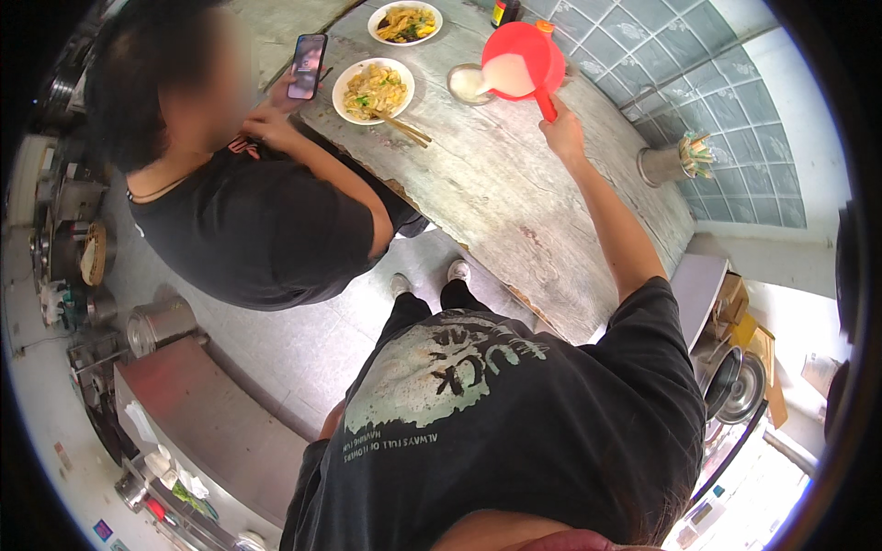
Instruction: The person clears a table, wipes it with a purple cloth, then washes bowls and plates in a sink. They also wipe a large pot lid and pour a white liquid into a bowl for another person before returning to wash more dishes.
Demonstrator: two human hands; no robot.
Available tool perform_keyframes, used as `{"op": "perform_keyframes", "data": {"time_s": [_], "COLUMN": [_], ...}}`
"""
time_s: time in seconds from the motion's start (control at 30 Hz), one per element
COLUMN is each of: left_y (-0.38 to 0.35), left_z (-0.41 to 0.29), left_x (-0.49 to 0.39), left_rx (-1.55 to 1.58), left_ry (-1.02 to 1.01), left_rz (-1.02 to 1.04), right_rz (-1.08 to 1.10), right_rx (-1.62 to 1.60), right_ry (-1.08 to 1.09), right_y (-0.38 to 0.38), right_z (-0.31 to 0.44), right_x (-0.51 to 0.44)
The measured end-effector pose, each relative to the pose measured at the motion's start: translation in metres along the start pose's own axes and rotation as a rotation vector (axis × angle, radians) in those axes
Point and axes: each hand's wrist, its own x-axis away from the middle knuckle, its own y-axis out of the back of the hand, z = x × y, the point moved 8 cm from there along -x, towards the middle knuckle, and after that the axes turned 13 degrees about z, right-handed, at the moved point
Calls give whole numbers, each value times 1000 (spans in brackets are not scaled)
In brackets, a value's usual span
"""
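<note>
My right hand grips the handle of a red plastic water scoop above the table. Milky white liquid lies in the scoop, which is tilted left. Its lip is over a small metal bowl, where whitish contents show. My left hand is out of view; only a sliver of that arm's skin shows beside my shirt. Left of the bowl, a white plate holds cooked food with chopsticks resting on its rim. A second plate of food sits farther back.
Another person stands at the table's left edge, holding a phone. Against the tiled wall are a dark bottle and a metal holder of chopsticks, lying tipped or leaning in this view. A steel counter is behind left.
</note>
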Motion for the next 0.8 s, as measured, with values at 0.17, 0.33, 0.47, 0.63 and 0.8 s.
{"op": "perform_keyframes", "data": {"time_s": [0.17,0.33,0.47,0.63,0.8], "left_y": [-26,-48,-40,-27,-68], "left_z": [-36,-88,-116,-146,-109], "left_x": [-27,-66,-83,-105,-122], "left_rx": [-61,-234,-191,-75,107], "left_ry": [-126,-189,-168,-199,-296], "left_rz": [-15,-137,-230,-269,-317], "right_rz": [21,-127,19,10,9], "right_rx": [307,378,96,83,163], "right_ry": [191,485,436,547,609], "right_y": [1,67,64,36,41], "right_z": [-31,-83,-126,-92,-56], "right_x": [-25,-62,-120,-167,-157]}}
